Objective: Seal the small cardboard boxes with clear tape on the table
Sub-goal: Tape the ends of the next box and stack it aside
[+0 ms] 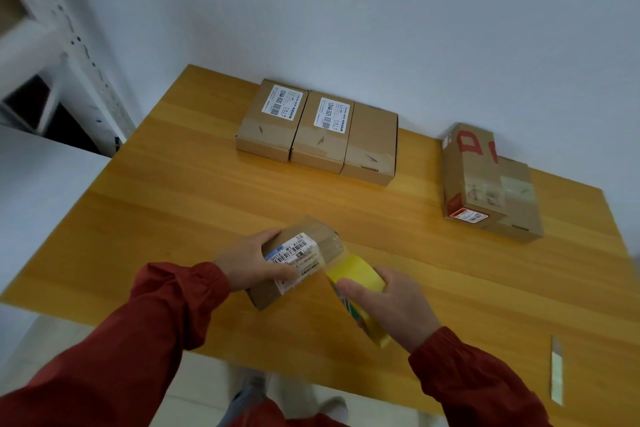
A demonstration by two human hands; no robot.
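A pale wall rises behind a wooden tabletop (180, 191), with white metal shelving (52, 45) blurred at the left edge. At the far right of the tabletop a cardboard box with red markings (471, 170) lies partly on top of a plainer taped box (519, 215). Along the back, near the wall, three small cardboard boxes sit touching side by side: the left one (272, 118) and the middle one (323, 130) carry white barcode labels, and the right one (372, 144) is unlabelled.

Near the front edge, the left hand (249, 262) grips a small labelled box (298, 263), its fingers curled over the far side and its thumb on the label; the box is tilted. Just beside it, the right hand (391, 305) grasps a yellow-cored roll of clear tape (356, 276), fingers wrapped around it. A stretch of clear tape (334, 251) runs from the roll to the box's end. Both arms wear dark red sleeves (156, 322). A thin pale strip (557, 371) lies near the front right corner.
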